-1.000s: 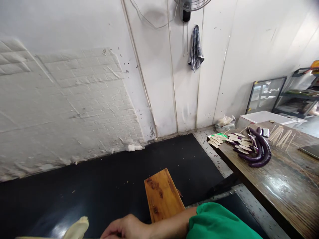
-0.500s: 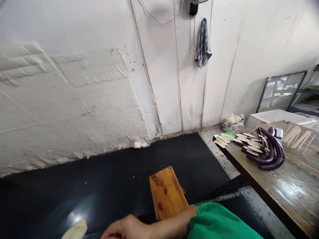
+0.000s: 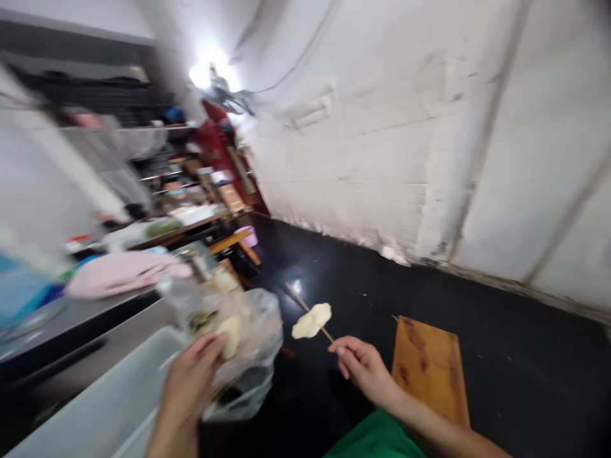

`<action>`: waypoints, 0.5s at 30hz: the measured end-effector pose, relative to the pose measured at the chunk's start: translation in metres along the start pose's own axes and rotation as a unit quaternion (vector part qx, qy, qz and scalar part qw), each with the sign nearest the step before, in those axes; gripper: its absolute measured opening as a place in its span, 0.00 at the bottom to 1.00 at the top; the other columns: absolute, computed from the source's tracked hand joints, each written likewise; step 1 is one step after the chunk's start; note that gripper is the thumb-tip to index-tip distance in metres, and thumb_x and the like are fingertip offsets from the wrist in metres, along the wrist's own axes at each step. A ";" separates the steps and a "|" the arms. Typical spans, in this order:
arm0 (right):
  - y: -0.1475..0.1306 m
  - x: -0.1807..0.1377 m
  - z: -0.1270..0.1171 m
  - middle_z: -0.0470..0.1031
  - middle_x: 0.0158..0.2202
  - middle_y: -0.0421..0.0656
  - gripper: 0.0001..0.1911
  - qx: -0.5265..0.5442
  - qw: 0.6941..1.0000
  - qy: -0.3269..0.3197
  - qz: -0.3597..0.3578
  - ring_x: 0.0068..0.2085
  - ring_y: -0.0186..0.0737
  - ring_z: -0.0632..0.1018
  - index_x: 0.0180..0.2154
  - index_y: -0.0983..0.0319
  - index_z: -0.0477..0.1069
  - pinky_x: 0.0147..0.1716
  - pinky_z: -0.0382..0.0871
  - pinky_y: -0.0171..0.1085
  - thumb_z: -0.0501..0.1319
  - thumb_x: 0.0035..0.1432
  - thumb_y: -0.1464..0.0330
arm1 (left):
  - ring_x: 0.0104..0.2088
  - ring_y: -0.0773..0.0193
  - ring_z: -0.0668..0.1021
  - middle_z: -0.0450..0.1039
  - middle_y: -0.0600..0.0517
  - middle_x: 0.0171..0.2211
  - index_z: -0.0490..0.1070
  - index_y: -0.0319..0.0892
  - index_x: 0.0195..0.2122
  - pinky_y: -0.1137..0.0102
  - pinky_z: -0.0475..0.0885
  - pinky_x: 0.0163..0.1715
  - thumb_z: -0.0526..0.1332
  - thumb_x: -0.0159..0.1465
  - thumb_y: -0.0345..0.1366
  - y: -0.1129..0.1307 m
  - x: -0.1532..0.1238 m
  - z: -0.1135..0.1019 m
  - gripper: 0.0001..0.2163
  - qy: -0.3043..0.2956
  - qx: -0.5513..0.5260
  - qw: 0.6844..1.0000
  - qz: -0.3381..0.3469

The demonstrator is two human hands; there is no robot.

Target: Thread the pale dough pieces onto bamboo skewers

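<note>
The person's right hand [image 3: 365,369] has its grip pinched on the end of a thin skewer [image 3: 296,296], which runs through a pale slice [image 3: 312,321] above a black surface [image 3: 525,362]. The left hand [image 3: 191,378] clamps a second pale piece [image 3: 231,336] between thumb and fingers, in front of a blurred plastic bag [image 3: 262,334]; whether they touch cannot be told. A wooden board [image 3: 429,362] lies by the right forearm, a white tub [image 3: 109,401] beside the left.

Pale wavy slice [image 3: 312,320] on slanting thin skewer [image 3: 296,297], second slice [image 3: 232,336] leftward, apart
</note>
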State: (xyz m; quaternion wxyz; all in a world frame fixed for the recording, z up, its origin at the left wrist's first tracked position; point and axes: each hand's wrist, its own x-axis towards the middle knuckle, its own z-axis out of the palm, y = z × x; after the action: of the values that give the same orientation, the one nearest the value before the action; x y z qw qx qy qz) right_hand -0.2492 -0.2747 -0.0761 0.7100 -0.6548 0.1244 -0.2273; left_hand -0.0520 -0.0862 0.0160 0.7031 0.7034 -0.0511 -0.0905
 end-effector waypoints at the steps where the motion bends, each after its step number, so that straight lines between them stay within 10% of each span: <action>1: 0.003 0.004 0.008 0.59 0.18 0.33 0.26 -0.002 1.000 -0.023 0.011 0.18 0.26 0.57 0.41 0.66 0.71 0.18 0.47 0.30 0.55 0.61 0.49 | 0.29 0.66 0.76 0.76 0.51 0.27 0.74 0.35 0.32 0.74 0.72 0.28 0.76 0.37 0.47 -0.004 -0.003 -0.015 0.25 -0.008 -0.030 0.999 -0.025; 15: 0.024 0.019 0.087 0.59 0.19 0.34 0.26 -0.029 0.982 -0.180 0.058 0.18 0.27 0.55 0.41 0.66 0.69 0.18 0.44 0.32 0.56 0.60 0.48 | 0.30 0.67 0.74 0.77 0.50 0.31 0.78 0.36 0.37 0.75 0.68 0.28 0.76 0.41 0.40 -0.027 -0.007 -0.067 0.23 0.010 -0.206 0.978 -0.034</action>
State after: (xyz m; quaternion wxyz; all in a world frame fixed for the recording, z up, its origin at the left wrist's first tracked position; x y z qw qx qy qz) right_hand -0.1874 -0.2069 -0.0878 0.7137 -0.6968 0.0389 -0.0604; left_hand -0.0470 -0.0186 -0.0109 0.8301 0.5454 -0.0006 -0.1158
